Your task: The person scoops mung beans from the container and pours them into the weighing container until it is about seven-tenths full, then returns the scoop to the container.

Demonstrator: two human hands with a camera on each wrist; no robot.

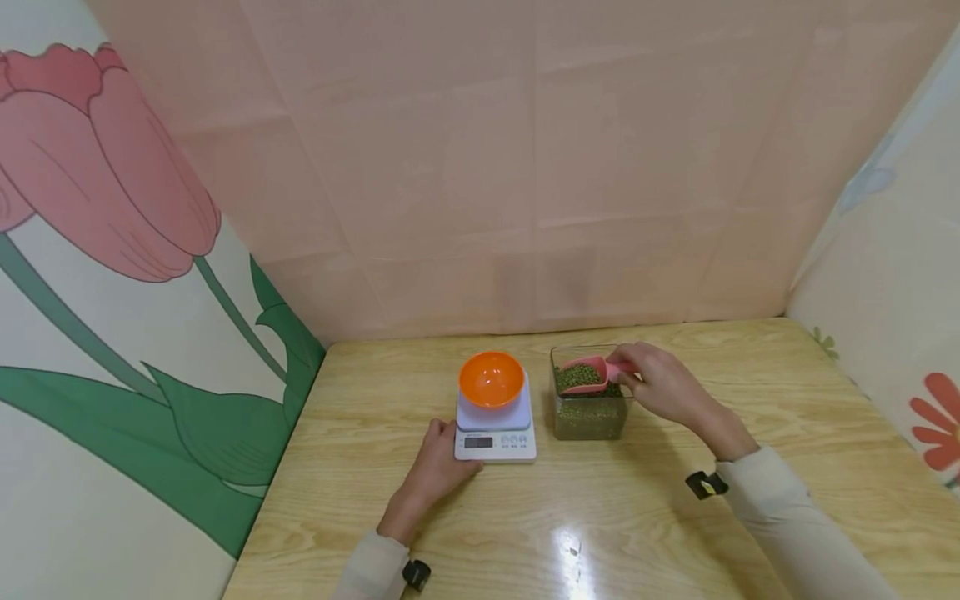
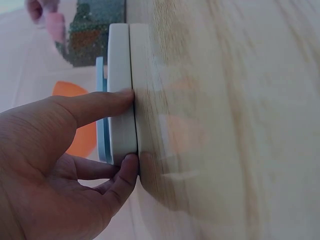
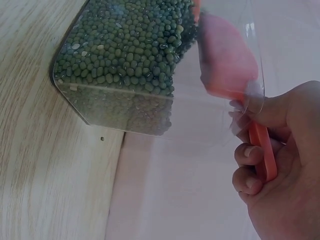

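My right hand grips the handle of a pink scoop heaped with green mung beans. The scoop is in the top of a clear square container, which holds more mung beans. On the left, a white kitchen scale bears an orange bowl, whose visible inside is bare. My left hand holds the scale's near left corner, with the thumb on its front side and fingers curled at its left side.
Everything stands on a wood-grain table. A pink sheet hangs along the back edge, and a wall with a painted tulip rises on the left. One loose bean lies beside the container.
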